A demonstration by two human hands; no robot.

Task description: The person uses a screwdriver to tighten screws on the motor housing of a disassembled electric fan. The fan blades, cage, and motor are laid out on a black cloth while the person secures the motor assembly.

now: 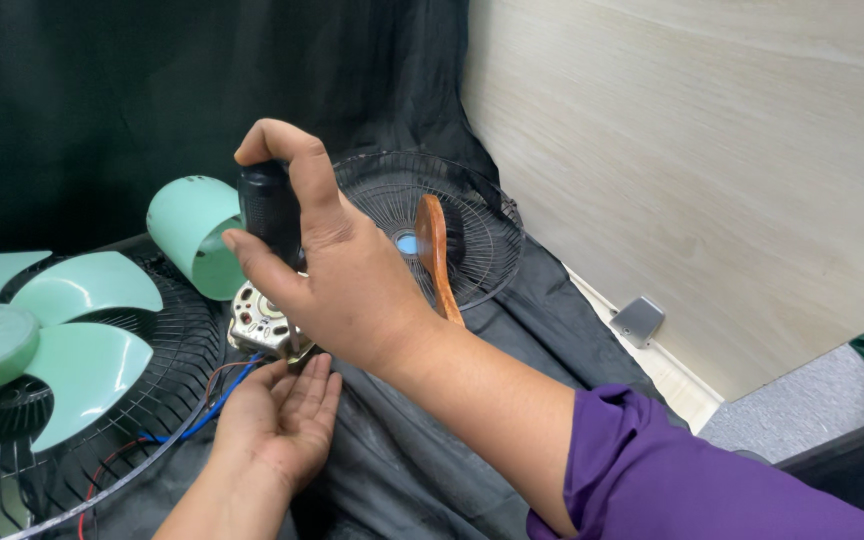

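Note:
My right hand [337, 270] is closed around the black handle of a screwdriver [268, 208], held upright over a metal fan motor [260, 322]. My left hand [280, 418] lies palm up just below the motor, its fingertips touching the motor's underside. Red and blue wires [214, 398] run from the motor down to the left. A mint-green motor cover [195, 232] lies on its side right behind the motor. The screwdriver's tip is hidden behind my right hand.
A mint-green fan blade [47, 335] rests on a black wire grille [157, 400] at the left. A second black grille [472, 225] leans at the back with a wooden stick [436, 252] in front. Black cloth [422, 460] covers the surface. A pale wood wall panel [712, 170] stands to the right.

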